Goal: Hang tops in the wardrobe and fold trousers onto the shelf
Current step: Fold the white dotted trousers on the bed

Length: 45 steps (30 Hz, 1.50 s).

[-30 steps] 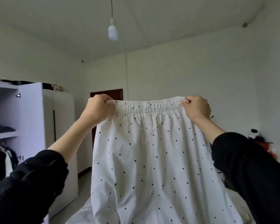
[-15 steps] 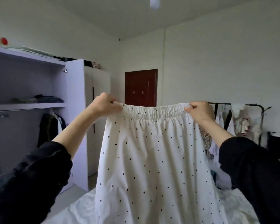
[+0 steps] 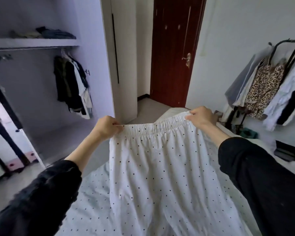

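Observation:
White trousers with small black dots (image 3: 160, 167) hang spread out in front of me over the bed. My left hand (image 3: 106, 127) grips the left end of the elastic waistband, and my right hand (image 3: 201, 116) grips the right end. The waistband is stretched flat between them. At the left stands the open wardrobe, with a shelf (image 3: 34, 43) that carries folded dark clothes (image 3: 56, 34). Below the shelf, several tops (image 3: 71, 86) hang from a rail.
The bed (image 3: 92, 201) with a dotted white sheet lies under the trousers. A dark red door (image 3: 174, 51) is straight ahead. At the right a clothes rack (image 3: 271, 79) carries several garments. A drawer unit (image 3: 0, 142) stands at the far left.
Both hands have come down with the trousers from eye height toward the bed. My view has tilted down from the ceiling to the wardrobe, door and bed.

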Available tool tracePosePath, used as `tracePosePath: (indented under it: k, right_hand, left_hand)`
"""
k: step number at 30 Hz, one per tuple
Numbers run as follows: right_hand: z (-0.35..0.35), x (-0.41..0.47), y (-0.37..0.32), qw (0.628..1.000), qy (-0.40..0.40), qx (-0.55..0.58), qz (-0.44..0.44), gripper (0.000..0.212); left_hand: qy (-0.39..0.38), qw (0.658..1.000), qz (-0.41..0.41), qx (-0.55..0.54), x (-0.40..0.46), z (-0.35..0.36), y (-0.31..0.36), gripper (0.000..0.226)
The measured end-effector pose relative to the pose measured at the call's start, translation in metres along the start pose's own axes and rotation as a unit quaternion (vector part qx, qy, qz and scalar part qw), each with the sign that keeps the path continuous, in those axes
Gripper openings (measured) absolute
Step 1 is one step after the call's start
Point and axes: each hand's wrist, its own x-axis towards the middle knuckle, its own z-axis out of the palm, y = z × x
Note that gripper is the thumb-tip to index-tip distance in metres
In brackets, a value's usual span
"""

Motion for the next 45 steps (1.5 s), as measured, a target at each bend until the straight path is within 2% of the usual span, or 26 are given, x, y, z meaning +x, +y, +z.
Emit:
tracePosePath:
  k: [4,6,9,11,13,16,20,24,30,33,35,38,40,43,45]
  right_hand:
    - [0.099,0.046,-0.016,0.998,0.025,-0.05,0.024,0.019]
    - [0.149,0.055,-0.012,0.998,0.003,-0.064,0.028,0.027]
    - [0.217,0.037,0.01,0.992,-0.107,-0.067,0.029,0.044]
    - [0.258,0.014,0.033,0.979,-0.187,-0.075,0.038,0.053]
    - [0.281,-0.016,0.053,0.968,-0.237,-0.071,0.045,0.055]
    - [0.305,-0.075,0.082,0.961,-0.263,-0.039,0.073,0.051]
    - [0.319,-0.168,0.126,0.952,-0.29,-0.027,0.09,0.045]
    - [0.316,-0.243,0.174,0.954,-0.286,-0.034,0.081,0.041]
    - [0.306,-0.336,0.253,0.919,-0.369,-0.126,0.069,0.046]
    - [0.302,-0.384,0.293,0.909,-0.398,-0.091,0.086,0.048]
    - [0.294,-0.415,0.312,0.916,-0.377,-0.113,0.08,0.046]
    - [0.276,-0.455,0.336,0.923,-0.335,-0.175,0.071,0.043]
    - [0.267,-0.472,0.345,0.922,-0.344,-0.157,0.085,0.044]
    - [0.253,-0.496,0.353,0.923,-0.353,-0.104,0.116,0.045]
    - [0.24,-0.515,0.352,0.925,-0.344,-0.105,0.122,0.046]
  left_hand:
    - [0.034,0.995,-0.029,0.087,0.083,0.059,-0.041,0.024]
    - [0.029,0.995,-0.033,0.089,0.111,0.098,-0.067,0.03]
    - [-0.074,0.994,-0.05,0.067,0.123,0.16,-0.112,0.05]
    - [-0.148,0.986,-0.064,0.052,0.113,0.203,-0.142,0.056]
    - [-0.185,0.979,-0.073,0.044,0.094,0.231,-0.163,0.057]
    - [-0.235,0.967,-0.097,0.009,0.045,0.271,-0.19,0.056]
    - [-0.264,0.955,-0.135,-0.016,-0.059,0.313,-0.206,0.052]
    - [-0.253,0.962,-0.087,0.043,-0.153,0.34,-0.206,0.066]
    - [-0.228,0.971,-0.041,0.063,-0.252,0.367,-0.178,0.071]
    - [-0.258,0.963,-0.064,0.033,-0.311,0.395,-0.167,0.066]
    - [-0.296,0.951,-0.092,-0.012,-0.349,0.412,-0.161,0.067]
    - [-0.285,0.932,-0.202,-0.095,-0.385,0.431,-0.148,0.076]
    - [-0.257,0.927,-0.25,-0.11,-0.387,0.436,-0.14,0.066]
    - [-0.246,0.927,-0.265,-0.101,-0.392,0.435,-0.136,0.035]
    - [-0.242,0.924,-0.281,-0.093,-0.406,0.429,-0.135,0.026]
